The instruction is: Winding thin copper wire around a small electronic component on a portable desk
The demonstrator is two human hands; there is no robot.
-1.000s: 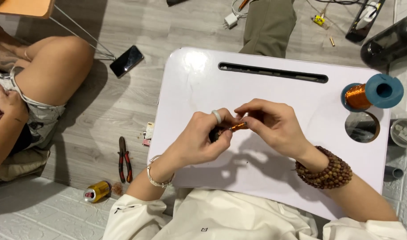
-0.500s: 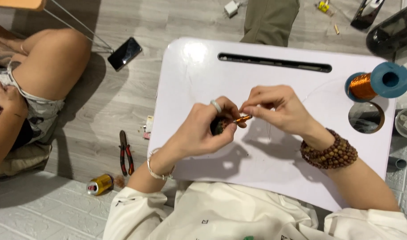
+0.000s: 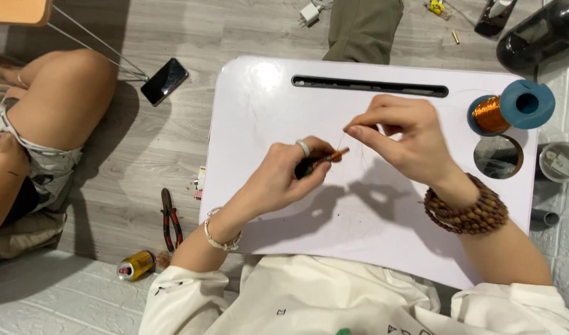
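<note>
My left hand, with a ring on one finger, grips a small dark piece wound with copper wire over the white lap table. My right hand is raised a little to the right of it, thumb and forefinger pinched on a very fine wire that runs down to the piece. A wooden bead bracelet is on my right wrist. A blue spool of copper wire lies on its side at the table's right edge.
The table has a long slot at the back and a round cup hole. Another person's leg is at left. On the floor lie a phone, red-handled pliers and a small gold can.
My hands were pressed together around the small piece. Now my right hand has pulled away up and to the right, drawing out the fine wire. The view has shifted a little.
</note>
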